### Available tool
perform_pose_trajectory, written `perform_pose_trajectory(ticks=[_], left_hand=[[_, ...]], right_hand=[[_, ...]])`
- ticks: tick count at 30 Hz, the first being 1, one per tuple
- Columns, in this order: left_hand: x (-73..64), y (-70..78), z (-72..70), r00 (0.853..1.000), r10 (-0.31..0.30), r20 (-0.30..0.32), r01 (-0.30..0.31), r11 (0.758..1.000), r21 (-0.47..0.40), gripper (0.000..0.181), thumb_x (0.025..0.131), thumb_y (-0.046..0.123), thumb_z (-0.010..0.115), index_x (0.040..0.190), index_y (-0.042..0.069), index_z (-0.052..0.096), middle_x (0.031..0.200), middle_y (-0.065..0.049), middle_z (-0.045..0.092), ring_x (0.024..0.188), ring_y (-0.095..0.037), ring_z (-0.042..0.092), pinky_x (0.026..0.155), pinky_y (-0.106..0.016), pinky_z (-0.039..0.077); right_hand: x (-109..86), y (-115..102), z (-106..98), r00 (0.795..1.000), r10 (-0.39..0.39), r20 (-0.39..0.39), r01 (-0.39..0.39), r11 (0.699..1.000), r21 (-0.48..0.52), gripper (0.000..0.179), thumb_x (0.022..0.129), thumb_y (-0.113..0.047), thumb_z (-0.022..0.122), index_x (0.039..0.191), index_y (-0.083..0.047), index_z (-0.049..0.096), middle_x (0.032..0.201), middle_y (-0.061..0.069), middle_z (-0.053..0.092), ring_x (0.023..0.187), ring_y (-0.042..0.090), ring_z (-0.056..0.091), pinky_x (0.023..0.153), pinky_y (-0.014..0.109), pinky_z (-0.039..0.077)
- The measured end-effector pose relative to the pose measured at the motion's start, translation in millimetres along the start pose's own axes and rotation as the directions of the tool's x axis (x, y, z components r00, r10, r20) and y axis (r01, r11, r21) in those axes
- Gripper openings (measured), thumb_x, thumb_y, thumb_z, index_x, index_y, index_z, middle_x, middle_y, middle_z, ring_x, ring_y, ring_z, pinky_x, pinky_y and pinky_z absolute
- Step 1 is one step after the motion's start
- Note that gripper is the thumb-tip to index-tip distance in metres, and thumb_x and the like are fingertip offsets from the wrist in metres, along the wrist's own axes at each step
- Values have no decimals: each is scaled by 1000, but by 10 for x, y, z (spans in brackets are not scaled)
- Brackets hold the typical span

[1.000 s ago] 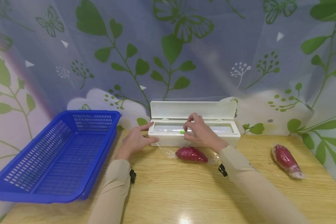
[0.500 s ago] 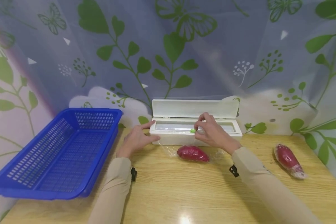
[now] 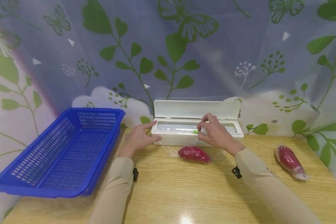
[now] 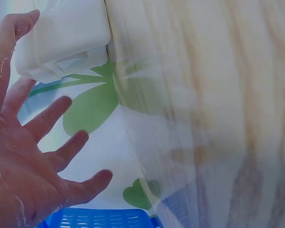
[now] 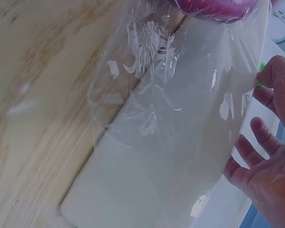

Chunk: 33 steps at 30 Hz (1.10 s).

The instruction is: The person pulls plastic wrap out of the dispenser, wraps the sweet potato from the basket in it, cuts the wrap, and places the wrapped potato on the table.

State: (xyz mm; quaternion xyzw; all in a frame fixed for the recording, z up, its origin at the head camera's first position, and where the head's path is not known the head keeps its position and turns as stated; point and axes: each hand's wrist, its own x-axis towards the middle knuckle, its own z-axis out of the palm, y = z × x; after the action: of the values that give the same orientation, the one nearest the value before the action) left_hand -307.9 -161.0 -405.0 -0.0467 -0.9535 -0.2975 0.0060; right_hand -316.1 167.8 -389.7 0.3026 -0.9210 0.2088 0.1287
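Observation:
A white cling film dispenser box point(image 3: 173, 140) stands against the back of the table, its lid point(image 3: 196, 109) raised. My right hand point(image 3: 216, 133) pinches the small green slide cutter point(image 3: 195, 131) on the front rim, thumb against forefinger. At the box's left end, my left hand point(image 3: 137, 139) rests with thumb at the front and forefinger on top; its other fingers are spread in the left wrist view. Clear cling film point(image 5: 147, 114) hangs down over the front. In front of the box lies a red-skinned sweet potato point(image 3: 194, 154) on the film.
To the left is a blue perforated plastic basket point(image 3: 100, 155). A second sweet potato point(image 3: 289, 159), wrapped in film, lies at the right of the wooden table point(image 3: 168, 193). A leaf-patterned curtain point(image 3: 212, 71) hangs right behind the box.
My right hand has slid the green cutter rightward along the box rim, mostly in the first half second. My left hand stays at the box's left end. The view has shifted slightly.

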Motion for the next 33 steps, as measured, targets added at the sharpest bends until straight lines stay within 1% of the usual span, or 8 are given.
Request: perform_pose_trajectory(ticks=[1, 3, 7, 10, 18, 23, 29, 33], left_hand=[[-3, 2, 2, 1000, 12, -15, -11, 1000, 21, 75, 80, 65, 75, 148, 52, 45, 158, -4, 50, 111, -30, 65, 84, -51, 53], [-10, 10, 1, 999, 30, -37, -28, 998, 52, 75, 80, 65, 74, 148, 50, 47, 160, -1, 47, 141, -39, 47, 102, -65, 43], [-15, 13, 22, 999, 30, -37, -27, 998, 63, 74, 81, 64, 74, 148, 49, 47, 163, -1, 41, 151, -42, 33, 113, -79, 23], [-15, 17, 28, 999, 32, -36, -30, 997, 75, 74, 81, 65, 73, 148, 48, 48, 166, -2, 37, 154, -45, 23, 113, -84, 11], [-20, 18, 20, 997, 49, -54, -41, 991, 131, 74, 82, 66, 72, 149, 46, 47, 167, -3, 35, 154, -47, 23, 111, -85, 13], [-34, 19, 1, 997, 56, -56, -48, 989, 141, 73, 83, 67, 70, 149, 45, 48, 167, -3, 35, 154, -46, 23, 111, -85, 15], [-34, 29, -3, 997, 58, -54, -48, 984, 170, 73, 84, 68, 69, 150, 44, 47, 166, -4, 35, 154, -46, 25, 111, -84, 16], [-41, 33, -15, 995, 79, -66, -65, 979, 195, 72, 84, 67, 69, 149, 42, 49, 165, -5, 38, 152, -47, 27, 109, -85, 18]], right_hand=[[-4, 4, -4, 1000, 3, 0, -3, 1000, -5, 9, 87, -13, 65, 95, -12, 69, 112, 12, 47, 108, 34, 49, 72, 38, 47], [-9, 15, -12, 1000, 11, -2, -11, 1000, -20, 10, 87, -13, 65, 95, -12, 70, 112, 12, 48, 106, 34, 50, 70, 37, 48], [-48, 47, -37, 1000, 20, -5, -20, 999, -43, 10, 86, -13, 66, 95, -12, 71, 113, 13, 50, 105, 34, 52, 67, 36, 49], [-90, 89, -75, 1000, 26, -7, -26, 999, -48, 10, 86, -13, 65, 95, -12, 70, 113, 14, 50, 104, 34, 52, 64, 36, 48], [-278, 303, -248, 998, 55, -18, -56, 996, -70, 8, 88, -11, 65, 94, -13, 70, 112, 15, 51, 101, 34, 51, 68, 39, 46], [-361, 397, -331, 999, 17, -46, -21, 996, -90, 8, 86, -8, 68, 92, -12, 70, 108, 17, 53, 97, 35, 53, 73, 42, 45], [-438, 461, -378, 998, -25, -54, 20, 995, -101, 8, 88, -5, 68, 93, -11, 70, 104, 16, 51, 93, 34, 50, 69, 37, 43], [-449, 467, -387, 999, -19, -47, 13, 992, -122, 6, 89, -7, 68, 93, -11, 70, 106, 17, 52, 97, 38, 52, 67, 38, 44]])
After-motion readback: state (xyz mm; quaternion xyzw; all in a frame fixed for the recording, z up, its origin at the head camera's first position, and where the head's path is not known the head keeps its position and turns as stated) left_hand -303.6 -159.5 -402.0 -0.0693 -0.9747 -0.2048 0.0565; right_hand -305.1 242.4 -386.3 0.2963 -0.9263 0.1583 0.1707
